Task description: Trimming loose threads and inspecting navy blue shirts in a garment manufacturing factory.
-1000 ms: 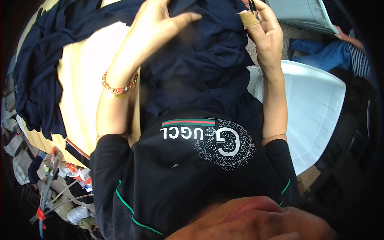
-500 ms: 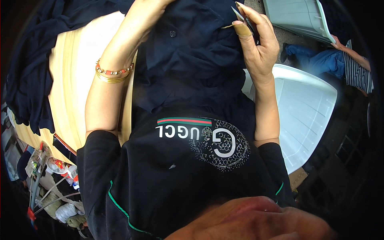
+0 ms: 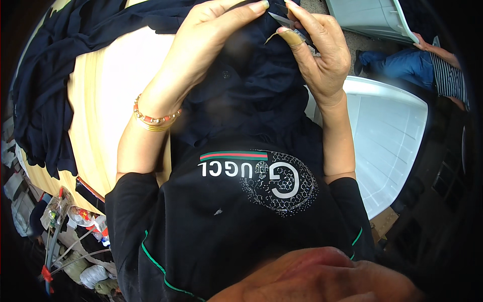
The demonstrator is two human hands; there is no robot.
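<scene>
A navy garment (image 3: 226,100) with a small dark button lies over my lap and up to the top of the picture. My left hand (image 3: 209,30), at the top edge, pinches an edge of its cloth between thumb and fingers; some fingertips are cut off by the frame. Just to the right, my right hand (image 3: 322,55) is closed around small thread snips (image 3: 282,20), whose pointed metal blade sticks out toward the left thumb. Tan tape (image 3: 292,37) wraps my right thumb, with a thin loose end hanging off it.
A pale wooden table (image 3: 95,100) at left carries more navy cloth (image 3: 43,116). White plastic bins stand at right (image 3: 387,131) and upper right (image 3: 367,20); a person in jeans (image 3: 397,65) grips the upper one. Bagged odds and ends (image 3: 83,216) sit at lower left.
My left hand has moved right and slightly down, close to the right hand. The snips have shifted a little left and their blade now tilts more to the left.
</scene>
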